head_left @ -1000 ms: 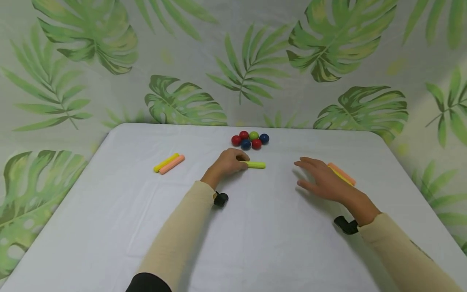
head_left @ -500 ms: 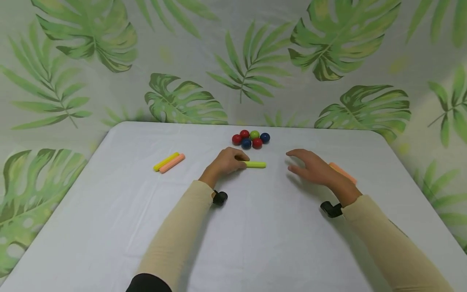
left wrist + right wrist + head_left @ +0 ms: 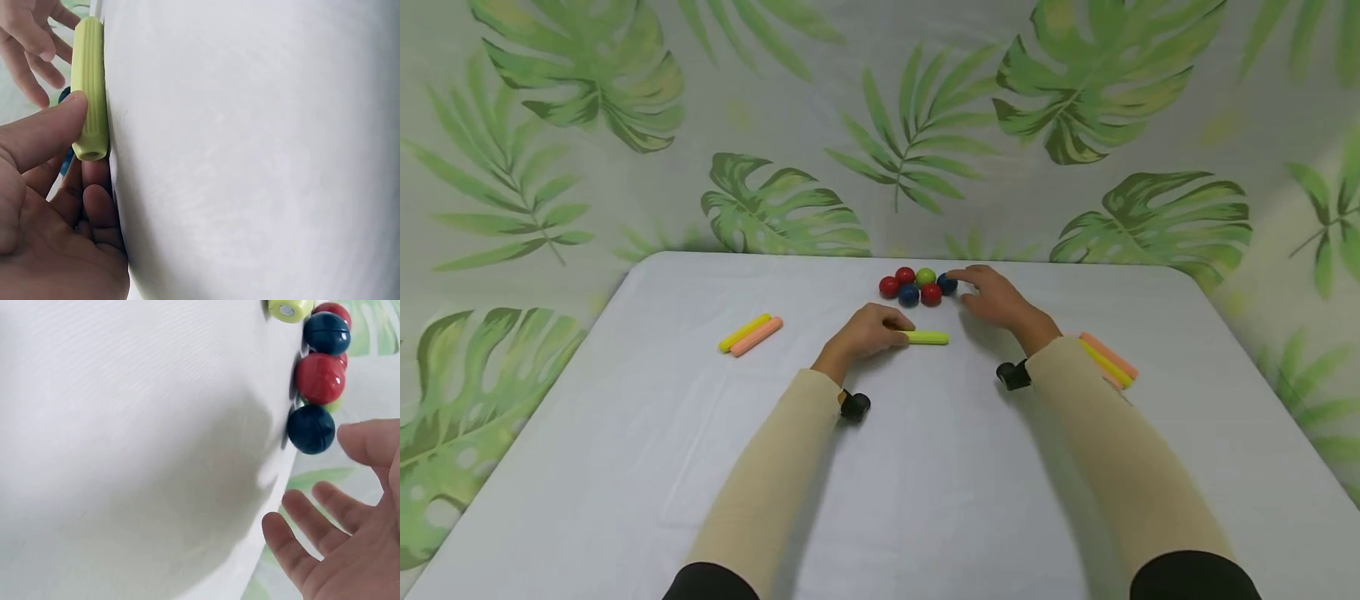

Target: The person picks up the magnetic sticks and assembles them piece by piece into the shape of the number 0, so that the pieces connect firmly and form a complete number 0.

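Observation:
My left hand (image 3: 865, 332) pinches the near end of a yellow-green magnetic building stick (image 3: 928, 337), lying level close over the white table. In the left wrist view, the thumb presses the ribbed side of the stick (image 3: 92, 81). My right hand (image 3: 996, 298) reaches to the right end of a cluster of balls, its fingertips right at a dark blue ball (image 3: 949, 286). Seen from the right wrist, the thumb is beside that blue ball (image 3: 311, 429) and the other fingers are spread. Red balls (image 3: 931, 294), a green ball (image 3: 926, 277) and another blue ball (image 3: 908, 295) sit beside it.
Yellow and orange sticks (image 3: 756, 337) lie side by side on the left of the white table (image 3: 895, 500). More orange and yellow sticks (image 3: 1108, 360) lie at the right, partly behind the right sleeve. A leaf-patterned cloth (image 3: 917, 108) hangs behind the table's far edge.
My right hand has moved left and away from me, from near the right-hand sticks to the blue ball. My left hand stays in place holding the stick.

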{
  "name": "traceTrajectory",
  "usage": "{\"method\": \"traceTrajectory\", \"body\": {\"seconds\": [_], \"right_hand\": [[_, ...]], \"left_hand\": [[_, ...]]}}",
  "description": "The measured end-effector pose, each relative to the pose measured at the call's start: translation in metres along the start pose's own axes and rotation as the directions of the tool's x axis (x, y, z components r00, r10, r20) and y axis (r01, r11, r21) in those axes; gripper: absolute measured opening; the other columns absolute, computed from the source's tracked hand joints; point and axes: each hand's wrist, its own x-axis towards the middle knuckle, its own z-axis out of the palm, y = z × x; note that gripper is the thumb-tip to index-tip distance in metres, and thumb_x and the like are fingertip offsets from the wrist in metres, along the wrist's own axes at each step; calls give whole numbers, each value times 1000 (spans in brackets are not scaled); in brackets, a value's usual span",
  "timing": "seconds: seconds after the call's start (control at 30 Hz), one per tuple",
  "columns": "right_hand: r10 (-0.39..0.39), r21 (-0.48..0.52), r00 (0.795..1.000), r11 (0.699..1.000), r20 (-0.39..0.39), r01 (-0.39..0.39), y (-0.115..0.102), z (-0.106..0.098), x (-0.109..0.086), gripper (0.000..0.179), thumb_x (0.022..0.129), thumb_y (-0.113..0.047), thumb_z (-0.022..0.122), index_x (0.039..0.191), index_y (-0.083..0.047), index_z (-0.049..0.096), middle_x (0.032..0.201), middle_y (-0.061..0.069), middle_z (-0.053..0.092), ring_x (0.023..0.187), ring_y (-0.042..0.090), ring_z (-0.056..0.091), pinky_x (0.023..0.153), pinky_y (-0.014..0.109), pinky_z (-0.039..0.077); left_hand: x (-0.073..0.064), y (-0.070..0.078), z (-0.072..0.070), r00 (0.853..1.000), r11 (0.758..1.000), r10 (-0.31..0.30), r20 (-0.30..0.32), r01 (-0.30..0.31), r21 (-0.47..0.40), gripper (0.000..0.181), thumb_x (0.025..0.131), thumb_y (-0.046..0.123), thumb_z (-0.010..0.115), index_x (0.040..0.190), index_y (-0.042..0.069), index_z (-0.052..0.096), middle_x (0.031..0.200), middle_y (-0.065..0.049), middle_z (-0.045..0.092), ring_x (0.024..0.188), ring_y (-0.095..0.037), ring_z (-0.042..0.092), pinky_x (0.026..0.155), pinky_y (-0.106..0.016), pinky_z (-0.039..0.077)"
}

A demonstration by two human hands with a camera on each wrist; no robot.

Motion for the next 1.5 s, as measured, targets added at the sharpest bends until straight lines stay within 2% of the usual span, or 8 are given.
{"method": "traceTrajectory", "body": {"seconds": [0.2,0.33,0.53,0.77,1.03,1.13,1.33,1.5], "right_hand": [[52,4,998,999,19,-52,1,-1,3,49,99,-13,44,149,-11,44,156,24,34,147,42,29,120,59,24],[81,31,997,996,-10,-80,3,-4,-1,48,99,-14,48,146,-5,42,155,25,36,142,42,35,118,57,28],[46,-3,998,999,-38,-46,7,-4,-2,50,95,-7,48,145,-5,47,150,26,43,132,41,44,112,56,37],[84,-11,994,996,-75,-85,14,-3,-3,37,92,-3,49,128,-2,58,139,26,50,134,42,43,114,56,33],[82,-19,986,996,-144,-85,25,-5,-6,14,92,-3,52,101,-2,63,113,21,61,106,35,52,96,52,42],[111,6,986,994,-128,-111,27,-4,-6,16,94,-6,54,108,0,56,121,24,59,111,37,52,98,53,42],[153,13,985,988,-79,-153,25,-4,-8,43,97,-11,54,138,-2,48,135,29,52,124,43,50,107,56,40],[149,14,986,989,-69,-148,26,-3,-7,44,97,-12,55,140,-3,50,139,28,51,124,43,52,106,55,41]], "left_hand": [[0,5,4,1000,1000,10,5,-10,6,24,91,13,69,115,12,73,116,-6,69,101,-19,57,95,-32,48],[-1,6,3,1000,1000,18,18,-19,4,24,92,13,68,115,11,73,115,-6,69,100,-18,56,94,-31,47],[-2,6,-1,1000,1000,21,12,-21,5,24,91,13,69,114,11,72,115,-6,69,100,-18,56,94,-31,47],[0,3,0,1000,1000,23,16,-23,-8,24,90,12,69,114,10,73,114,-7,69,99,-17,56,91,-29,46],[2,3,1,1000,1000,12,10,-12,13,24,91,13,68,115,11,73,114,-6,70,100,-17,57,90,-28,47],[2,3,2,1000,1000,9,9,-9,16,24,91,14,69,115,12,73,115,-6,70,101,-17,57,92,-28,47],[2,0,2,1000,1000,16,10,-16,14,24,91,14,69,114,12,73,115,-6,70,102,-17,57,93,-29,47],[1,-1,0,1000,1000,2,7,-2,7,24,91,14,69,114,12,73,116,-6,69,102,-18,56,95,-31,46]]}}
